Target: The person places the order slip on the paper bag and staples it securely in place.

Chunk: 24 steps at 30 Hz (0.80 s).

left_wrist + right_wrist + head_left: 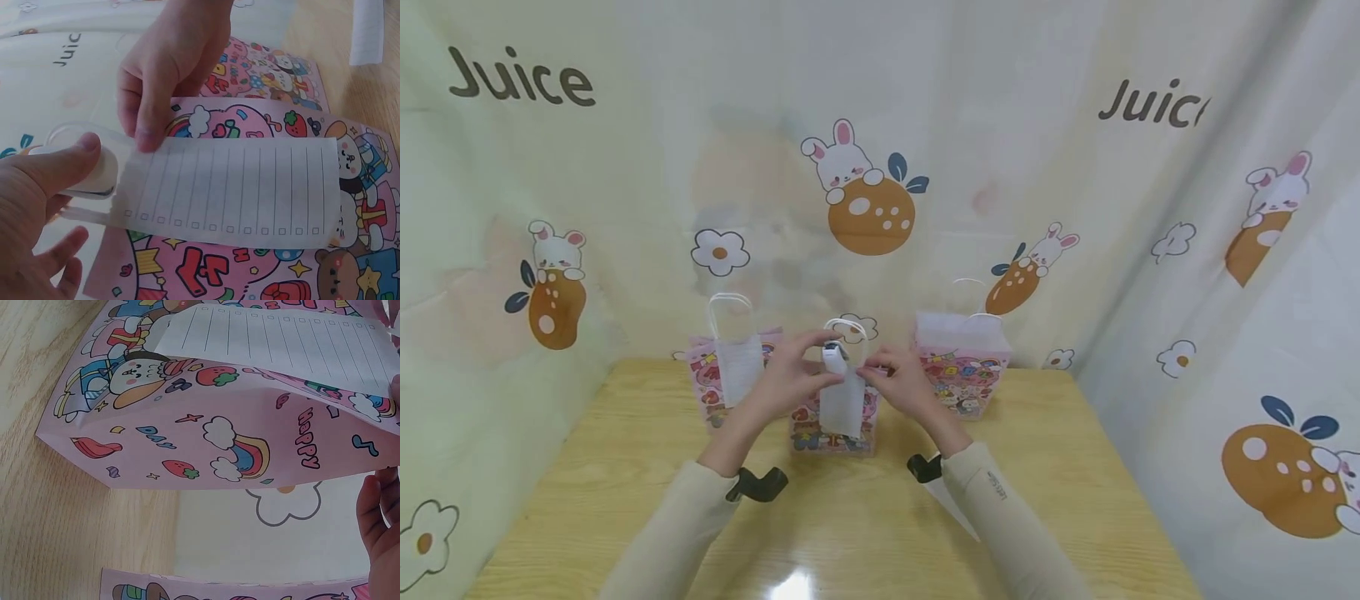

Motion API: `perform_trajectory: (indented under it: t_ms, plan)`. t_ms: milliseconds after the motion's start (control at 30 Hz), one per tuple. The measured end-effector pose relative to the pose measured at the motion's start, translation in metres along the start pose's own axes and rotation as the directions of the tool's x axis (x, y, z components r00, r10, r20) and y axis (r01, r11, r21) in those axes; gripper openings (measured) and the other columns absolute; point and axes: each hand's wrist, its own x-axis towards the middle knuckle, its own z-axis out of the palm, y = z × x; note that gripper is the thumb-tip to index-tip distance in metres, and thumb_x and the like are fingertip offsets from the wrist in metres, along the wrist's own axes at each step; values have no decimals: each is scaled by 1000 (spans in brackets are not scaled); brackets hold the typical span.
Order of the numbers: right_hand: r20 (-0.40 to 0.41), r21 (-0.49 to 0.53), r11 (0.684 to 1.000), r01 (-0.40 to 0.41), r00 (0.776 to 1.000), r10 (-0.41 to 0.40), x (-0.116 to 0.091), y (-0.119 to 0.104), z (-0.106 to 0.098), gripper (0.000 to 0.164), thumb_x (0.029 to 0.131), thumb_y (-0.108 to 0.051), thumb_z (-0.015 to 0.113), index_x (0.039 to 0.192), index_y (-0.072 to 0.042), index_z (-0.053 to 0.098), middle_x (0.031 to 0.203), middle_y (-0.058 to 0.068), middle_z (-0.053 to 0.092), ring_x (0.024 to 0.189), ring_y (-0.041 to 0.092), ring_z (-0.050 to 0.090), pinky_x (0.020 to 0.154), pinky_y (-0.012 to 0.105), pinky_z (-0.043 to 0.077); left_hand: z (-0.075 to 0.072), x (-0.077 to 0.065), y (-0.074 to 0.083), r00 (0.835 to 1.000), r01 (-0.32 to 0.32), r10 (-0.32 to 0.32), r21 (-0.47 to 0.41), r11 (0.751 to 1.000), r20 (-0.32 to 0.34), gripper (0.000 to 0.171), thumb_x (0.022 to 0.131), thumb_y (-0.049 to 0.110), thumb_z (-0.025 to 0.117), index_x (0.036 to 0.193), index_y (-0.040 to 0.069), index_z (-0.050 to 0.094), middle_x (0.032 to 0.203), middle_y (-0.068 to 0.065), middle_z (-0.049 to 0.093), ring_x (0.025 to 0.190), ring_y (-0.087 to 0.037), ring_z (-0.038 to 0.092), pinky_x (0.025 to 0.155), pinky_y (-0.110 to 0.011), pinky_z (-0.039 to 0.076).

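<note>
My left hand (786,375) grips a small white stapler (834,357) at the top of the middle gift bag (805,435), its thumb on top in the left wrist view. The stapler (103,172) sits over the upper end of a lined checklist strip (244,187) with small boxes, which lies against the bag's pink printed front. My right hand (902,383) pinches the strip and bag rim beside the stapler, thumb on the paper's edge. In the right wrist view the bag (250,450) shows its side panel; only part of the right hand (384,531) is visible.
Left of the middle bag stands another pink bag (707,375) with a white strip (739,371) on its front. A third pink bag (958,375) stands to the right, white handles raised. All rest on a wooden table (865,525) before a printed curtain (1000,167).
</note>
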Motion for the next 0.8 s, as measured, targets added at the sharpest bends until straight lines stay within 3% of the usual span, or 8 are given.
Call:
perform_trajectory:
  t_ms: [167, 400, 567, 800]
  plan:
    - [-9, 11, 1000, -6, 1000, 6, -3, 1, -2, 5, 88, -12, 74, 89, -8, 76, 82, -5, 65, 65, 11, 52, 54, 25, 45, 4, 5, -1, 998, 59, -60, 51, 997, 30, 60, 79, 6, 81, 133, 15, 56, 129, -10, 56, 96, -28, 68, 71, -29, 57]
    - [-9, 14, 1000, 1, 1000, 0, -4, 3, -1, 6, 88, -13, 74, 90, -8, 77, 82, -6, 66, 64, 11, 52, 53, 24, 44, 4, 11, -3, 1000, -11, 7, 195, 981, 21, 59, 77, 12, 83, 131, 15, 58, 128, -9, 61, 101, -21, 66, 78, -32, 56]
    - [1, 14, 1000, -5, 1000, 5, -4, 3, -1, 6, 88, -13, 74, 90, -8, 76, 83, -6, 66, 64, 10, 53, 54, 24, 45, 5, 13, -3, 999, -29, 21, 199, 980, 43, 59, 78, 13, 83, 131, 14, 58, 128, -8, 61, 103, -21, 65, 78, -30, 56]
    - [0, 31, 1000, 8, 1000, -8, -3, 1, -3, 6, 88, -13, 74, 89, -8, 76, 83, -4, 66, 64, 11, 53, 54, 24, 45, 0, 15, 8, 990, 43, -69, 210, 977, 119, 57, 79, 15, 82, 130, 15, 58, 117, -4, 64, 99, -19, 65, 75, -30, 56]
